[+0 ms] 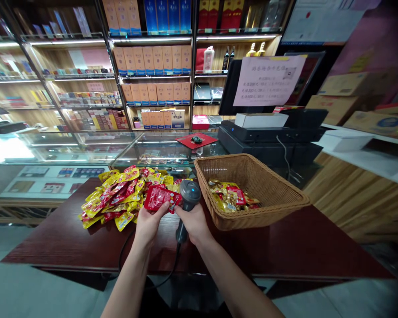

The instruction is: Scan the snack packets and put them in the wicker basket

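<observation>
My left hand point(148, 224) is closed on a red snack packet point(159, 197), its thumb across the printed face. My right hand point(195, 222) is closed around a dark handheld barcode scanner point(189, 192), with a small blue light on its head. The right thumb crosses the scanner's neck and reaches the packet's right corner; the other right fingers are mostly hidden. A heap of yellow and red snack packets point(119, 194) lies left of my hands. Right of them stands a brown wicker basket point(268, 216) with several gold and red packets point(230, 196) inside.
The scanner's black cable point(172, 269) hangs over the front edge of the dark red wooden table point(285, 251). Behind are a glass counter point(126, 150), a mouse point(197, 139) on a red mat, and a monitor point(230, 88) with a paper notice. Boxed goods fill the shelves.
</observation>
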{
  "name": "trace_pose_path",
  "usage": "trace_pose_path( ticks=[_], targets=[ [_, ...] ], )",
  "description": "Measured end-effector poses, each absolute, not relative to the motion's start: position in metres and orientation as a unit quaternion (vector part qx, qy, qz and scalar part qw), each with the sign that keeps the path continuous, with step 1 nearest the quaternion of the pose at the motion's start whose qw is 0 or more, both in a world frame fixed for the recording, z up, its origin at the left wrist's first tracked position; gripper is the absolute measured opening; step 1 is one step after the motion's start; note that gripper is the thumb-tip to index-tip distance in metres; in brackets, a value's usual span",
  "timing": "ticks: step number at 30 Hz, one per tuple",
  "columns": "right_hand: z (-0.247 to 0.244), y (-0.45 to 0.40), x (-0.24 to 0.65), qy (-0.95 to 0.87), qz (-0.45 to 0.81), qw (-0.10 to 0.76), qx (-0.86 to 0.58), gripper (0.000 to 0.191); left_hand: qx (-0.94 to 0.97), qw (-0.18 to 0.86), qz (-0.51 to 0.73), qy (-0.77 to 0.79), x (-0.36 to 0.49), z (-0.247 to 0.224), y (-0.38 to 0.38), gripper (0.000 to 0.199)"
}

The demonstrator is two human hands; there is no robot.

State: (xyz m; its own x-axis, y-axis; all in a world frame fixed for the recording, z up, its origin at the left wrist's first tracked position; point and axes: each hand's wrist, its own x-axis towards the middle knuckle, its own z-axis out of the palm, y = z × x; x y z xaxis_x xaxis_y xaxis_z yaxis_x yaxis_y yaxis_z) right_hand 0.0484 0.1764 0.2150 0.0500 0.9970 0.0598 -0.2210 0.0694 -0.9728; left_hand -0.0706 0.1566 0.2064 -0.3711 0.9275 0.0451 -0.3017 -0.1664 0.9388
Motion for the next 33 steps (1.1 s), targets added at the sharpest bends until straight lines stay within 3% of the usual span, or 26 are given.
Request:
trace_pose_path(
  ticks=[4, 11, 19, 23, 29, 33],
  targets=[
    [0.22, 0.171, 0.046, -0.441, 0.545, 0.577, -0.42, 0.021, 0.305, 0.452, 0.708, 0.449, -0.07, 0.205, 0.159, 0.031],
    [0.217, 0.17, 0.043, -0.431, 0.552, 0.591, -0.401, 0.028, 0.15, 0.589, 0.673, 0.422, -0.066, 0.213, 0.167, 0.01],
    [0.199, 0.185, 0.048, -0.43, 0.525, 0.591, -0.436, 0.028, 0.189, 0.643, 0.617, 0.413, -0.078, 0.221, 0.199, 0.003],
    [0.201, 0.175, 0.06, -0.461, 0.54, 0.549, -0.441, 0.026, 0.209, 0.678, 0.564, 0.424, -0.087, 0.221, 0.228, 0.003],
    [0.199, 0.149, 0.071, -0.463, 0.655, 0.406, -0.437, 0.043, 0.226, 0.69, 0.485, 0.488, -0.084, 0.203, 0.259, 0.003],
    [0.191, 0.146, 0.069, -0.466, 0.658, 0.389, -0.446, 0.045, 0.227, 0.701, 0.458, 0.496, -0.08, 0.193, 0.267, 0.005]
  ],
)
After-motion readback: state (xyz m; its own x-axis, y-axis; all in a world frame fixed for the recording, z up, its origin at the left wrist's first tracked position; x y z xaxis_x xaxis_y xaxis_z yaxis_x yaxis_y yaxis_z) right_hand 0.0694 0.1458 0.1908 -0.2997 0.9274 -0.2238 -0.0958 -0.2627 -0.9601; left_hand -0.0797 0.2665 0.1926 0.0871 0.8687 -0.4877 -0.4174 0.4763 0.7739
